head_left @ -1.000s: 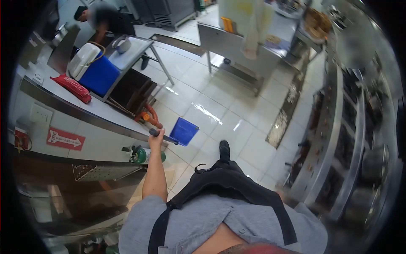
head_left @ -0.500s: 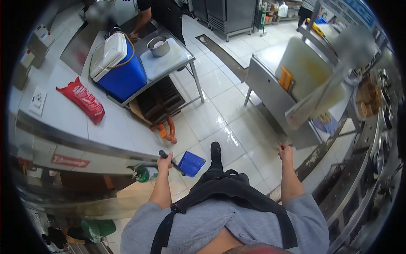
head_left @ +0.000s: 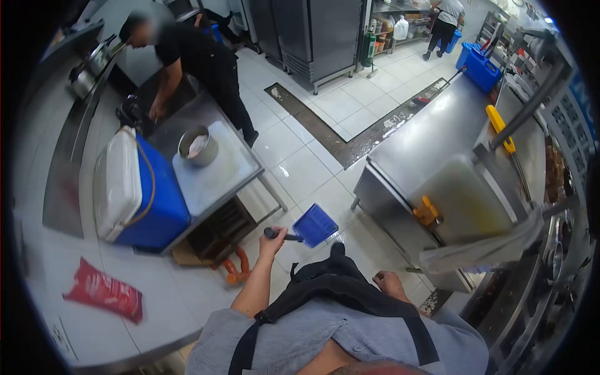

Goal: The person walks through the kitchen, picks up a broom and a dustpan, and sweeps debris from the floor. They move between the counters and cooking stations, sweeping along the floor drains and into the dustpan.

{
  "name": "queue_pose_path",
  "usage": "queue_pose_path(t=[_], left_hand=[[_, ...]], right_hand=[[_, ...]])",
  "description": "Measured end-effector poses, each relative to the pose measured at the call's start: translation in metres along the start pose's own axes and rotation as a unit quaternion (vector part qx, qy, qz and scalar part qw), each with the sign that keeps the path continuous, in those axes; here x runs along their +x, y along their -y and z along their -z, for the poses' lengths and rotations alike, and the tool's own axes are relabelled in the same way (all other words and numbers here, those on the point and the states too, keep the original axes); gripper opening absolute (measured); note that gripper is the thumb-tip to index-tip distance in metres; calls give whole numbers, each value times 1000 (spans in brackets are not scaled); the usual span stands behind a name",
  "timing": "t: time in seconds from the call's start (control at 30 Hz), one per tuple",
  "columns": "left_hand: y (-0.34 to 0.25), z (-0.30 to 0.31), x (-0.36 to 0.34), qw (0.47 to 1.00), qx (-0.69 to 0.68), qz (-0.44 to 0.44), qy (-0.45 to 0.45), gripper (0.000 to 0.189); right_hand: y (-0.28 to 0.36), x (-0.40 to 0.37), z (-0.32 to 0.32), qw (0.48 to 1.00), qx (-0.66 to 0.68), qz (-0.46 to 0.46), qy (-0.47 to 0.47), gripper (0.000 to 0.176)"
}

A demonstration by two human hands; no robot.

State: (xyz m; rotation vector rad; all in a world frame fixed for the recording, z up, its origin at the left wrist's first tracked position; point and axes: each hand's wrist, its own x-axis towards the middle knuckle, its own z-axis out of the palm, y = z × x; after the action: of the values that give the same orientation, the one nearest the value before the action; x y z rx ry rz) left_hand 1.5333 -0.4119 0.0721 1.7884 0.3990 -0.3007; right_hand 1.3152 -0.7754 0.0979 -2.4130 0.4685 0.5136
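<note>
My left hand (head_left: 273, 242) is wrapped round the black handle of a blue dustpan (head_left: 315, 225), which hangs over the tiled floor ahead of my body. On the other side, my right hand (head_left: 389, 283) hangs low near the steel counter with its fingers curled; whether anything is in them is too small to tell. A steel pot (head_left: 199, 147) stands on a white cutting board (head_left: 231, 159) on the metal table, beside a blue cooler (head_left: 147, 194) with a white lid. A red bag (head_left: 103, 290) lies on the white counter at the left.
A person in black (head_left: 203, 65) leans over the metal table at the left. Another person (head_left: 445, 25) stands far back. Orange pipes (head_left: 236, 269) lie below the table. The steel counter (head_left: 425, 156) on the right bears yellow-handled tools (head_left: 500, 128). Wet tiles (head_left: 294, 169) lie between.
The view has moved forward and turned, showing more of the person in black. My left hand has carried the dustpan forward and right. My right hand has come closer to my body.
</note>
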Motion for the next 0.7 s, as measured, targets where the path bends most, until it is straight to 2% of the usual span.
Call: queue_pose_path(t=[0.1, 0.17, 0.2, 0.27, 0.33, 0.4, 0.47, 0.57, 0.7], left_hand=[[-80, -31, 61, 999, 43, -32, 9, 31], [-120, -41, 103, 998, -12, -42, 38, 29], [-141, -46, 121, 998, -8, -53, 35, 29], [-171, -44, 150, 999, -22, -37, 1, 29], [-200, -37, 172, 998, -48, -28, -4, 31], [-219, -32, 190, 996, -84, -13, -41, 30], [-237, -30, 201, 989, -122, 32, -81, 32], [-237, -28, 229, 978, -145, 32, -147, 36], [-245, -46, 289, 965, -151, 57, -206, 33]], right_hand=[[48, 77, 29, 995, 87, 34, -43, 24], [98, 133, 68, 980, 187, 52, -48, 24], [111, 169, 83, 978, 194, 61, -54, 24], [139, 253, 98, 965, 161, 175, -110, 22], [172, 341, 130, 971, 170, 144, -86, 21], [185, 427, 153, 959, 102, 197, -179, 23], [198, 483, 190, 975, 0, 161, -154, 23], [217, 545, 228, 970, 69, 168, -164, 23], [196, 630, 246, 978, 25, 155, -135, 23]])
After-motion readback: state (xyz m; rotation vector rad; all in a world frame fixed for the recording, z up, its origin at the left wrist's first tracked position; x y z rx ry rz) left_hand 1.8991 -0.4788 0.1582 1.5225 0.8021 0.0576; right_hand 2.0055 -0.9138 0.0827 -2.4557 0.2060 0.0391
